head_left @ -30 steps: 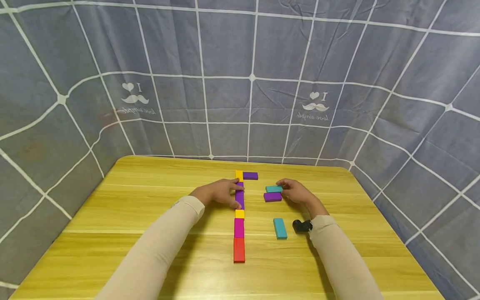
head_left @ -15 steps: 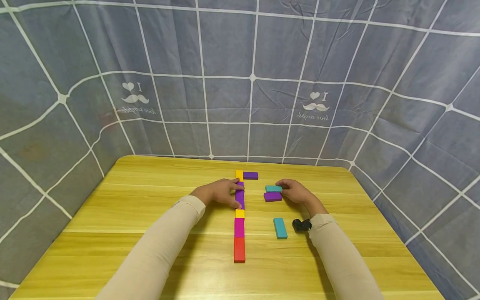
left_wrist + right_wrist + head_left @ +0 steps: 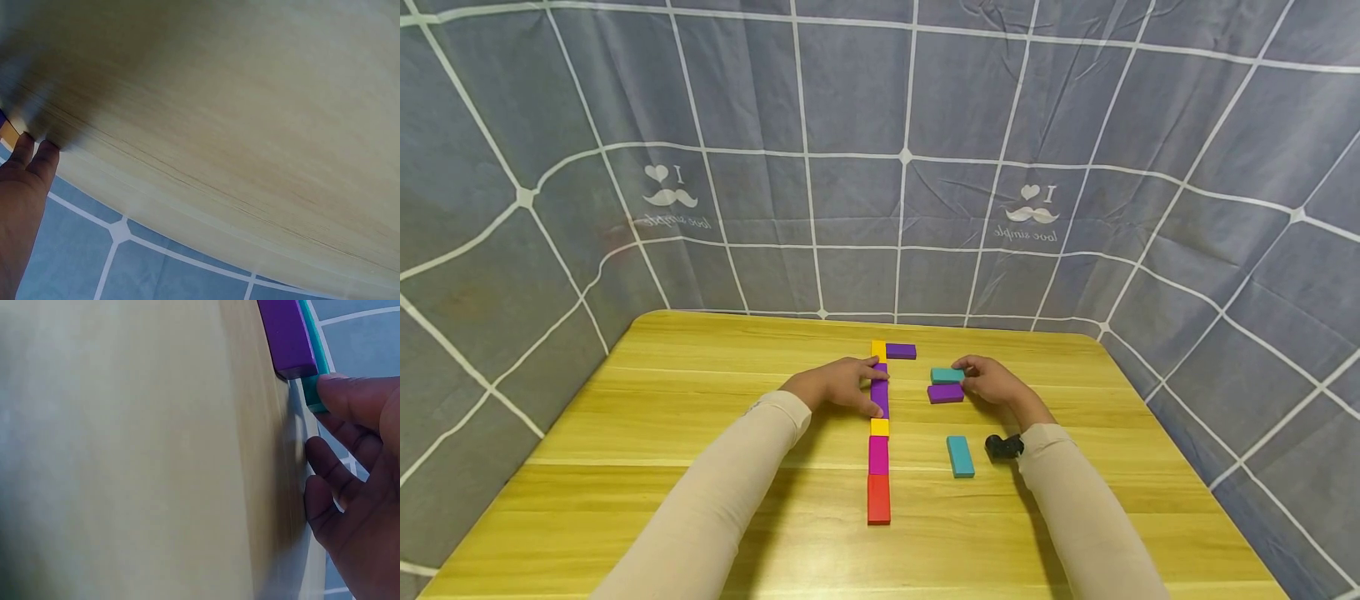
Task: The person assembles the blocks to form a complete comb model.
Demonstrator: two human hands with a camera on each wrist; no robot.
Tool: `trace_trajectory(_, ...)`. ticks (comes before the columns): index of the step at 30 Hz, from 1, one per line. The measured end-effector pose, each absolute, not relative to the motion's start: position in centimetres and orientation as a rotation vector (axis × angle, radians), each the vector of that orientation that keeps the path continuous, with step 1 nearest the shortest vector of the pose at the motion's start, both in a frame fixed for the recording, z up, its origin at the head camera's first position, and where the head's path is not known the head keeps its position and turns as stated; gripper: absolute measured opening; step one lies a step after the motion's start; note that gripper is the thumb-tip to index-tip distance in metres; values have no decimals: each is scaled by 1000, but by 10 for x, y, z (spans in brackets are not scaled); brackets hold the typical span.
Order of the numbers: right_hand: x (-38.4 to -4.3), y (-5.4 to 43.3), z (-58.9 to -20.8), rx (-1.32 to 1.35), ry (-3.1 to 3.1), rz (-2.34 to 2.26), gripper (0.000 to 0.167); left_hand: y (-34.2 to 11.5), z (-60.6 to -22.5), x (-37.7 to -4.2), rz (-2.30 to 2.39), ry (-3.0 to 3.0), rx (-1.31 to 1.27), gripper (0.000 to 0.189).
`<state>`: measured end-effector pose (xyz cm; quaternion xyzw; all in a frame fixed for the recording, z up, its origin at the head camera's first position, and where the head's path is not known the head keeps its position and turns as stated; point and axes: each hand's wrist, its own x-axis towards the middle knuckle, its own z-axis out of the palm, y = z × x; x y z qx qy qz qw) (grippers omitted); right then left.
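A straight row of blocks runs away from me in the head view: red, magenta, yellow, purple and, at the far end, another yellow block. My left hand rests its thumb and fingertips on the purple part, partly covering it. To the right, my right hand pinches the right end of a teal block between thumb and forefinger. A loose purple block lies just in front of it. The right wrist view shows the thumb on the teal block's end.
One more purple block lies crosswise beside the far yellow one. A second teal block lies nearer, left of the black wrist device. Behind the wooden table hangs a grey gridded curtain.
The teal block in my right hand has shifted very slightly away from me, and the right wrist moved a little with it. My left hand has stayed in place.
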<state>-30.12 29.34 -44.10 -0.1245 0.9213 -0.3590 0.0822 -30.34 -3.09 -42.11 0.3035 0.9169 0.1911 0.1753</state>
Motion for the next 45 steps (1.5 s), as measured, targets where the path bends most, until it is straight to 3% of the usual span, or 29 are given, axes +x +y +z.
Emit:
trace_trajectory(18, -310, 276, -424, -403, 2747, -1138, 32, -31, -419, -305, 513, 2597, 883, 76)
trace_trajectory(45, -317, 221, -435, -321, 2711, -1117, 30, -31, -418, -303, 543, 2583, 894, 74)
